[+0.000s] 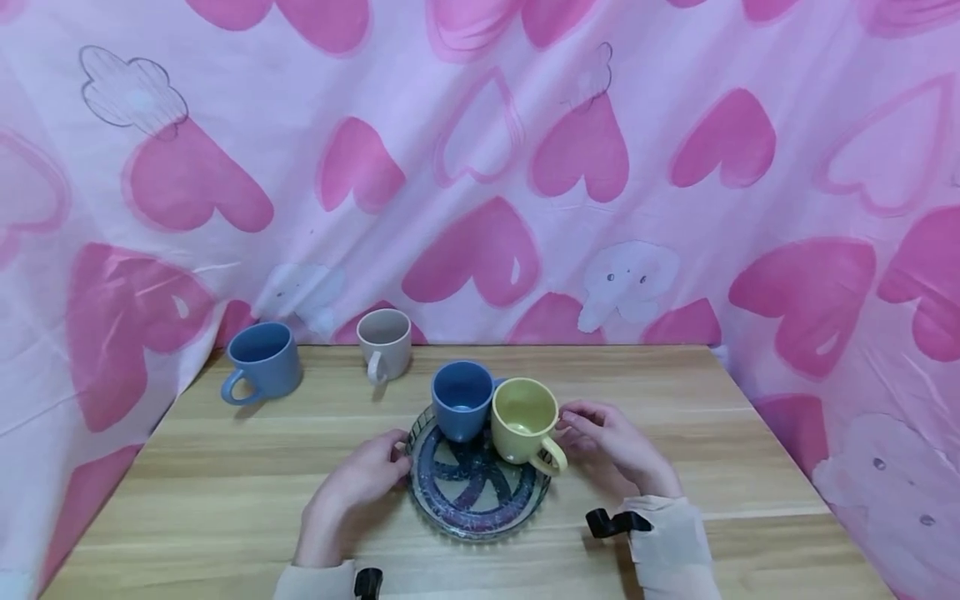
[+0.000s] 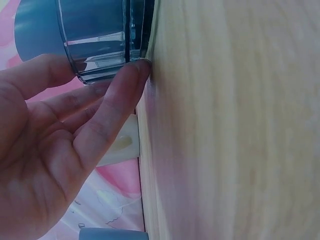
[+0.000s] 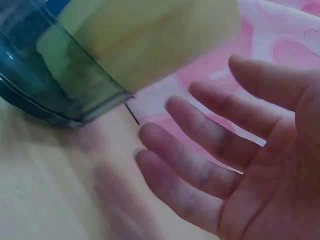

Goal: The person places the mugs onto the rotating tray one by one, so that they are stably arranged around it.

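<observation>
A round glass tray (image 1: 483, 527) with a ribbed wall and a dark blue and purple pattern sits on the table. In it, a blue mug (image 1: 459, 408) and a yellow mug (image 1: 517, 429) stand upright side by side toward the far edge, the yellow handle pointing to the near right. My left hand (image 1: 367, 467) grips the tray's left edge; in the left wrist view its thumb (image 2: 50, 72) is at the rim and a finger reaches the base. To the right, my right hand (image 1: 618, 442) has loosely bent, spread fingers (image 3: 180, 145), apart from the tray in the right wrist view.
Another blue mug (image 1: 264, 362) stands at the back left of the wooden table (image 1: 225, 492), its handle to the left. A pale grey mug (image 1: 386, 342) is at the back edge. Pink heart-patterned cloth (image 1: 472, 250) hangs behind and along the sides.
</observation>
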`<state>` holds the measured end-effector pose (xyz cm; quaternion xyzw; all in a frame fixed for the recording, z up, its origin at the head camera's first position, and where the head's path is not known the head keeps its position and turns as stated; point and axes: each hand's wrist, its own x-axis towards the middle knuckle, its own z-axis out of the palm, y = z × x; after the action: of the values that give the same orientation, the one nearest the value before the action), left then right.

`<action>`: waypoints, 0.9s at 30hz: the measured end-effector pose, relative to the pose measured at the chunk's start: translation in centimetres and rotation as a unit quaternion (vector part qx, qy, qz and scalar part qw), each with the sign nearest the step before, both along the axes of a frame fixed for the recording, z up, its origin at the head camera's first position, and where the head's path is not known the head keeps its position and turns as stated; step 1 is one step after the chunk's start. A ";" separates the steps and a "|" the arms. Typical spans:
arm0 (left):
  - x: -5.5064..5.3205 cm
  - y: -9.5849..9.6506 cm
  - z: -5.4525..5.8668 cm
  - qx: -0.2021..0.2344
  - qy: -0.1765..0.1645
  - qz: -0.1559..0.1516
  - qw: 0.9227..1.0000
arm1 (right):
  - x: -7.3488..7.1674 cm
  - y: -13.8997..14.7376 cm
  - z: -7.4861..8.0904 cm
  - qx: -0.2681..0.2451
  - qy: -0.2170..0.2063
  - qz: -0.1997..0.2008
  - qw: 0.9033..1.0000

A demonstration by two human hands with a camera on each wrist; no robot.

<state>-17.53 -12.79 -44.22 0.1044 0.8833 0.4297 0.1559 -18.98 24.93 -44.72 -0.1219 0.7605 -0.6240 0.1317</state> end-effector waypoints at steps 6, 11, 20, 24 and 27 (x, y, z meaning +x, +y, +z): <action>0.1 0.0 0.2 0.000 0.009 0.007 1.000 | -0.1 -1.1 -1.1 0.001 0.001 0.013 1.000; 0.1 0.2 0.1 -0.008 0.019 -0.003 1.000 | -0.1 -1.3 -2.1 -0.001 -0.001 -0.002 1.000; 0.1 0.4 0.3 -0.017 0.019 0.001 1.000 | -0.3 -1.1 -2.9 0.044 0.034 -0.001 0.998; 0.0 0.4 0.3 -0.032 0.023 0.004 0.999 | -0.3 -1.0 -3.2 0.045 0.039 0.004 0.998; 0.0 0.6 0.5 -0.041 0.029 0.001 0.999 | -0.2 -0.8 -3.2 0.053 0.040 -0.004 0.998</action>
<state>-17.54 -12.17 -43.74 0.1093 0.9045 0.3900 0.1337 -19.22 24.10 -47.93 -0.1367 0.7976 -0.5780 0.1051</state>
